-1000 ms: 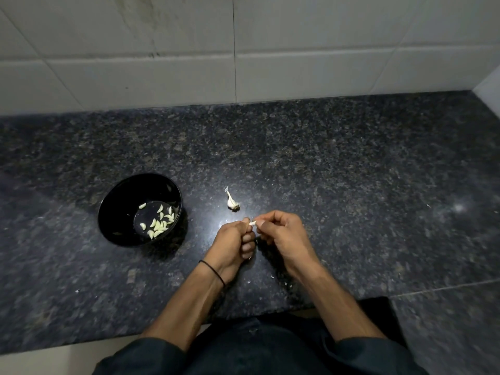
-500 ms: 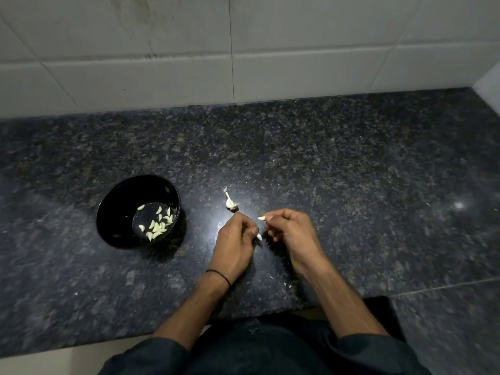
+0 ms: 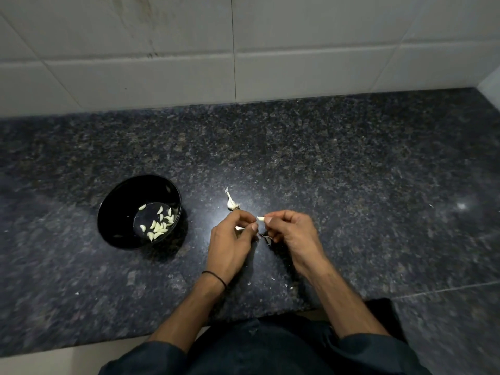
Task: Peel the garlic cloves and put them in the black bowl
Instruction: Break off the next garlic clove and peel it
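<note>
The hands had just parted — the right hand (image 3: 292,234) pinched the small pale peeled garlic clove (image 3: 260,218) in its fingers (image 3: 271,220), right of the round black bowl (image 3: 119,201); the left hand (image 3: 230,244) gripped a papery white husk scrap (image 3: 239,228). Likely bowl-bound next.

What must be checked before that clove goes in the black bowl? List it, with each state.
1. Grip: right hand pinches the garlic clove at its fingertips: ok.
2. Clove fully peeled: cannot tell, too small to see.
3. Waste dropped: not ok, left hand seems to pinch a skin scrap.
4. Target ready: black bowl upright, mouth open, left of both hands: ok.
5. Room in the bowl beside the peeled cloves: ok.
</note>
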